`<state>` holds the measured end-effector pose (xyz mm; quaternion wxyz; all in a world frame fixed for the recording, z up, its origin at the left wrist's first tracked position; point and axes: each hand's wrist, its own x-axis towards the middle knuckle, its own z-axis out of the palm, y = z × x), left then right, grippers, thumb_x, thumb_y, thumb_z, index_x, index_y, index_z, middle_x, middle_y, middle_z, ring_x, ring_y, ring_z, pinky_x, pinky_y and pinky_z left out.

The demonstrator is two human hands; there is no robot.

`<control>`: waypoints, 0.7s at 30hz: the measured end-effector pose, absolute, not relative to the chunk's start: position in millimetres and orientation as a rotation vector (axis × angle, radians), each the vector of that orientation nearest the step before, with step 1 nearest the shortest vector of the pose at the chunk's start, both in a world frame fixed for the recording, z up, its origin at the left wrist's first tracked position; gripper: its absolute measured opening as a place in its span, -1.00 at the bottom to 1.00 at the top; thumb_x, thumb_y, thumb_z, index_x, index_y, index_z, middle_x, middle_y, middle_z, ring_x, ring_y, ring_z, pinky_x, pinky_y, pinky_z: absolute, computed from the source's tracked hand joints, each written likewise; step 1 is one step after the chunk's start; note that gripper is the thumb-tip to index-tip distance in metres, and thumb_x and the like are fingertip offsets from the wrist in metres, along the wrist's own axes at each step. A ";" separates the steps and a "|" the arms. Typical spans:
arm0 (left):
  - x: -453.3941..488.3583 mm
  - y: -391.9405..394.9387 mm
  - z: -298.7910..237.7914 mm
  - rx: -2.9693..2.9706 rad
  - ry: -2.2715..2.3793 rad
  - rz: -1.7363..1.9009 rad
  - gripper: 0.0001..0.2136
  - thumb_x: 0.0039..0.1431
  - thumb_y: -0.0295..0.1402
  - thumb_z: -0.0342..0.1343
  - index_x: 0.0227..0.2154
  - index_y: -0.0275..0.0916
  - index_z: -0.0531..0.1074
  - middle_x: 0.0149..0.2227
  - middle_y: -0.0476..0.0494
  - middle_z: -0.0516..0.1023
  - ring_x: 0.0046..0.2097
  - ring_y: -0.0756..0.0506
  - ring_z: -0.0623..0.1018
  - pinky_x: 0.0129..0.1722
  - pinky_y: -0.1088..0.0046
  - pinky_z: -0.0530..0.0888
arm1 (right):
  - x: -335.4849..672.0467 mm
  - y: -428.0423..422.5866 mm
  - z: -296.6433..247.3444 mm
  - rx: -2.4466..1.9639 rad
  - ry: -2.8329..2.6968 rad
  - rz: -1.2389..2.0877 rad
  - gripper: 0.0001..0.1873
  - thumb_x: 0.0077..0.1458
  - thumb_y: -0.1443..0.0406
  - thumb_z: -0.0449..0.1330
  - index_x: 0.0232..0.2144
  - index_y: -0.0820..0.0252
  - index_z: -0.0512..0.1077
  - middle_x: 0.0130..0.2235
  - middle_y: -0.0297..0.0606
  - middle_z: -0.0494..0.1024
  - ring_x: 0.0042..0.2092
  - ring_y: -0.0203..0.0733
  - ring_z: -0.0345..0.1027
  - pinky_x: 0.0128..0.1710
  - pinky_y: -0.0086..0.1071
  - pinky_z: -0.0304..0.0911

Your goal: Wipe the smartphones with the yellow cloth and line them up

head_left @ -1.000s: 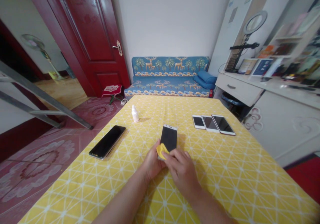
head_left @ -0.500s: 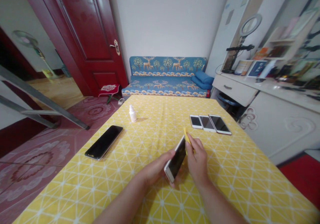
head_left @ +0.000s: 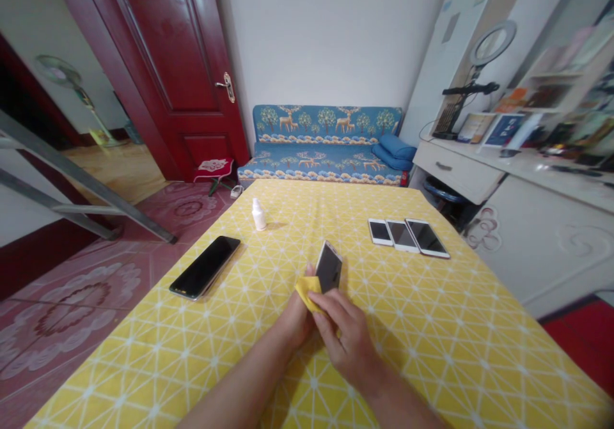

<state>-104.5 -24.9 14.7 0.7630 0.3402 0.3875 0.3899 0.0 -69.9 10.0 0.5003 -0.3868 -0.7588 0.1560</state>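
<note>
Both hands are working over the yellow table: the left hand grips a phone by its lower end, tilted up off the surface, while the right hand pinches a yellow cloth against that same end. Off to the left lies a black phone, flat, with a small white bottle upright beyond it. On the right, three phones sit side by side in a row.

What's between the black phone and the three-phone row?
Head view: the small phone held in the left hand, the right hand holding a yellow cloth to it; otherwise bare tablecloth.
</note>
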 end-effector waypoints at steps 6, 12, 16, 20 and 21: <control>-110.5 -13.4 19.1 0.440 0.719 0.974 -0.45 0.24 0.03 -0.16 -0.31 -0.42 0.49 -0.38 -0.26 0.58 -0.36 -0.12 0.57 -0.29 0.39 0.50 | 10.3 -59.7 -3.7 -1.123 -1.848 0.116 -0.66 0.17 0.44 0.03 -0.03 0.15 0.41 -0.10 -0.11 0.52 -0.04 -0.08 0.38 -0.03 -0.17 0.32; -112.3 -11.6 19.6 0.551 0.790 1.123 -0.67 0.22 -0.17 0.01 -0.15 -0.33 0.45 -0.23 -0.24 0.61 -0.26 -0.16 0.59 -0.35 0.35 0.52 | 20.0 -51.7 -9.6 -1.273 -1.773 0.047 -0.66 0.17 0.45 0.00 -0.07 0.16 0.44 -0.19 -0.14 0.52 -0.18 -0.11 0.41 -0.20 -0.24 0.35; -109.9 -17.3 15.8 0.570 0.830 0.956 -0.56 0.17 0.02 -0.01 -0.43 -0.33 0.44 -0.51 -0.17 0.55 -0.49 -0.06 0.52 -0.51 0.48 0.43 | 13.7 -56.3 -2.4 -1.139 -1.923 -0.054 -0.62 0.20 0.45 0.01 0.02 0.15 0.41 -0.29 -0.19 0.49 -0.26 -0.14 0.36 -0.27 -0.26 0.28; -109.7 -24.3 14.6 0.762 0.825 0.720 -0.33 0.09 0.25 -0.21 -0.43 -0.33 0.46 -0.54 -0.22 0.50 -0.53 -0.09 0.49 -0.57 0.45 0.40 | 19.7 -51.2 1.7 -1.161 -1.840 -0.108 -0.62 0.22 0.43 0.01 0.05 0.12 0.40 -0.34 -0.23 0.45 -0.31 -0.17 0.31 -0.31 -0.28 0.22; -110.3 -25.7 15.4 0.843 0.805 0.684 -0.32 0.09 0.25 -0.22 -0.38 -0.34 0.48 -0.51 -0.24 0.51 -0.51 -0.09 0.50 -0.57 0.45 0.40 | 24.4 -48.5 2.4 -1.189 -1.790 -0.119 -0.61 0.23 0.42 0.01 0.07 0.10 0.39 -0.32 -0.23 0.44 -0.30 -0.17 0.30 -0.30 -0.29 0.21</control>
